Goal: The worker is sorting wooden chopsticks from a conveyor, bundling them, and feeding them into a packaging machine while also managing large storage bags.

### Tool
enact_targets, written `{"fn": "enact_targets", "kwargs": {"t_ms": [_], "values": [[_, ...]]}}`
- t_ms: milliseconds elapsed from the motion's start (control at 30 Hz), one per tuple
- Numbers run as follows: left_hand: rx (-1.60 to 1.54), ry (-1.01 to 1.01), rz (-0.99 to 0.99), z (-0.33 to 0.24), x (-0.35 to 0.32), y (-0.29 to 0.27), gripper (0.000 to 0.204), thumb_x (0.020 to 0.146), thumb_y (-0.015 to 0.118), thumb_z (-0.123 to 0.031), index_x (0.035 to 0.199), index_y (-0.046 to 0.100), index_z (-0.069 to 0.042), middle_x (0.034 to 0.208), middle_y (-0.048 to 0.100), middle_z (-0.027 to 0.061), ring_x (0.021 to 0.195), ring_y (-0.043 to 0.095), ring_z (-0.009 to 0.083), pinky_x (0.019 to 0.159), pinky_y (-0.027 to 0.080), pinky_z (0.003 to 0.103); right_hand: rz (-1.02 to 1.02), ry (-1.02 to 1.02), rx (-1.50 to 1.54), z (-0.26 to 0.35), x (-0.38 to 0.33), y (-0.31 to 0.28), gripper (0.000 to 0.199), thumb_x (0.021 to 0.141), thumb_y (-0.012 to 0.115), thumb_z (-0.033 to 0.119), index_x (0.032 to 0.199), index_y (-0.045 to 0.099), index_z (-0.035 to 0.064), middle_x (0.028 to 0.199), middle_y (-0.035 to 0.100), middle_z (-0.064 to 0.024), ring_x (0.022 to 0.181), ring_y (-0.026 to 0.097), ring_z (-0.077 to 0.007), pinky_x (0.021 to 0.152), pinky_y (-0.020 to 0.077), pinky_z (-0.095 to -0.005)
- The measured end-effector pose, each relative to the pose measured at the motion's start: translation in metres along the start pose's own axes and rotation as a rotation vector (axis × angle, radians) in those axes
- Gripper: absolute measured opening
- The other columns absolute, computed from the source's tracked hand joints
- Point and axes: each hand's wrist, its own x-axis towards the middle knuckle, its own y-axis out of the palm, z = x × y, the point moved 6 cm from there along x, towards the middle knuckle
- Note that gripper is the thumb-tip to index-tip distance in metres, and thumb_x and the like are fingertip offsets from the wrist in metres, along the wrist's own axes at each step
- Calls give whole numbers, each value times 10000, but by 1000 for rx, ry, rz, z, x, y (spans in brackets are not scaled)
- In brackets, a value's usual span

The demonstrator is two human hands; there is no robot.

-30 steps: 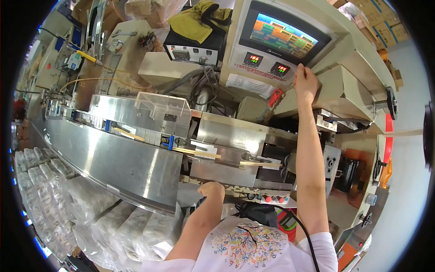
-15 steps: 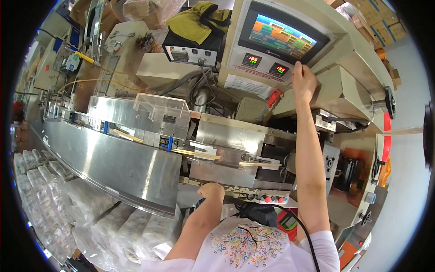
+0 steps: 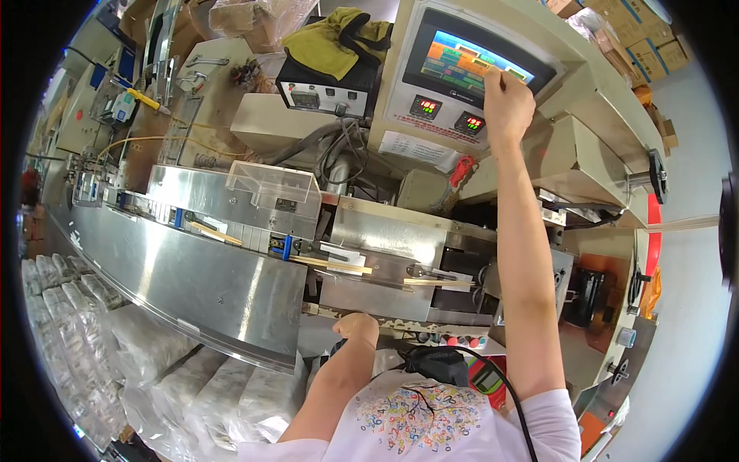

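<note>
My right hand [image 3: 508, 108] is raised to the touchscreen [image 3: 454, 61] on the beige control panel. Its fingers are curled in and their tips lie over the lower right of the screen; whether they touch it is hard to see. Nothing shows in that hand. Down at the machine's front edge is my left hand [image 3: 358, 329], bent at the wrist beside the metal rail, its fingers mostly out of sight. Between the hands runs a conveyor channel with wooden chopsticks [image 3: 327, 265] beside small white packets [image 3: 350, 259] and dark slim pieces.
A clear plastic guard [image 3: 273, 189] covers part of the channel. Coloured push buttons [image 3: 454, 341] line the front edge. Clear plastic bags [image 3: 204, 396] are stacked at lower left. A yellow-green cloth [image 3: 327, 46] lies on a black box [image 3: 323, 92]. A handwheel [image 3: 657, 175] sticks out at right.
My right hand has moved up from the panel's lower edge onto the lower right of the touchscreen. My left hand and the chopsticks have stayed nearly in place.
</note>
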Motion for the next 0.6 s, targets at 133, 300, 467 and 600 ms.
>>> {"fn": "enact_targets", "kwargs": {"t_ms": [133, 300, 467, 600], "values": [[19, 10, -86, -3, -24, -14, 216, 871, 402, -87, 1069, 458, -19, 987, 633, 144, 844, 650, 289, 637, 548, 388, -12, -12, -39, -3, 3, 2, 339, 807, 518, 319, 777, 600, -9, 708, 579, -197, 619, 548, -332, 624, 433, -377], [-3, -11, -82, -1, -52, -29, 203, 873, 398, -88, 1051, 469, -19, 983, 634, 139, 856, 647, 288, 646, 547, 381, 6, 16, 78, -12, -4, 0, 338, 821, 525, 300, 748, 576, -26, 616, 526, -186, 529, 457, -266, 573, 411, -351], [6, -22, -82, 1, -43, -24, 204, 875, 399, -89, 1054, 464, -16, 989, 631, 145, 877, 641, 290, 662, 548, 382, 51, 40, 112, -19, -13, 7, 344, 835, 523, 296, 727, 562, -28, 571, 490, -157, 511, 402, -222, 556, 399, -335], [-40, -81, -144, 2, -21, -11, 224, 828, 456, -139, 1003, 585, -88, 977, 651, 82, 870, 634, 262, 602, 479, 399, 72, 2, 70, -15, -18, 19, 351, 841, 518, 324, 730, 580, -4, 605, 523, -173, 527, 461, -278, 566, 408, -356]]}}
